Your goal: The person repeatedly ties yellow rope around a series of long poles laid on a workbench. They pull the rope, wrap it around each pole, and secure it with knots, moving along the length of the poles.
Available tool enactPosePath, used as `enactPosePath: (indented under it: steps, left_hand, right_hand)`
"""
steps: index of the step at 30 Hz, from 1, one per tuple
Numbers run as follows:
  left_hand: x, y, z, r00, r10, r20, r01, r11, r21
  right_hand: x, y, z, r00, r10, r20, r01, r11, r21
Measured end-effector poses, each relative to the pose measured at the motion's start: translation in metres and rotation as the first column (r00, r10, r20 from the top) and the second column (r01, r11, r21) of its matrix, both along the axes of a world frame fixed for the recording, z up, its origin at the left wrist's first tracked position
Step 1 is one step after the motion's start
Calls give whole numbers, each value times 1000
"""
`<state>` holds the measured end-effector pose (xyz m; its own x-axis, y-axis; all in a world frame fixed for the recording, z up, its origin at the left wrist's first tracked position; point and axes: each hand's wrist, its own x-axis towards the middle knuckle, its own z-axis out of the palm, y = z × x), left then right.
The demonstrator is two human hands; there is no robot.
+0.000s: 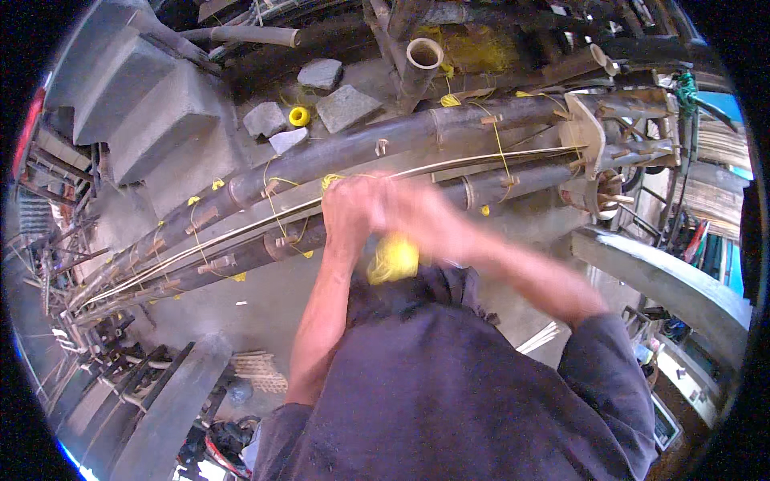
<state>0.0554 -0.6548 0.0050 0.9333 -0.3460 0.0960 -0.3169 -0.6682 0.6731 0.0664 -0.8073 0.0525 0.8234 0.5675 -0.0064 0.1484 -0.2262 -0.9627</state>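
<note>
Two long dark bamboo poles (321,152) run side by side across the view, with thin pale split strips (233,238) lying lengthwise between them. Over these strips my left hand (350,210) is closed, with yellow twine (330,181) showing at its fingers. Close beside it, my right hand (421,215) is smeared by motion, so its fingers cannot be made out. A bundle of yellow twine (393,258) hangs just below my hands, in front of my dark shirt. Short wooden pegs (207,219) stick through the poles, and yellow twine loops around them in several places.
Beyond the poles lie several grey stone slabs (347,107) and a yellow roll of twine (299,116). Concrete steps (164,120) rise at the far left. An upright bamboo tube (423,60) stands behind. A concrete beam (658,276) is at the right.
</note>
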Motion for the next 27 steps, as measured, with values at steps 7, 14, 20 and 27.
enactPosePath:
  steps: [7, 14, 20, 27]
  left_hand:
    - [54, -33, 58, 892, -52, -449, -267, 740, -617]
    - [151, -38, -51, 664, 37, -747, -477, 790, -385]
    - [190, 42, -29, 934, -34, -355, 97, 982, 162]
    - [119, 194, 37, 975, 61, -211, -90, 987, -131]
  right_hand:
    - [-72, 28, -73, 957, 88, 278, -17, 968, -250]
    - [-85, 10, -61, 956, 194, 218, -132, 954, -271]
    - [7, -94, -2, 729, -132, 672, 478, 800, -362]
    - [-52, -60, 79, 889, -141, 435, 398, 707, -585]
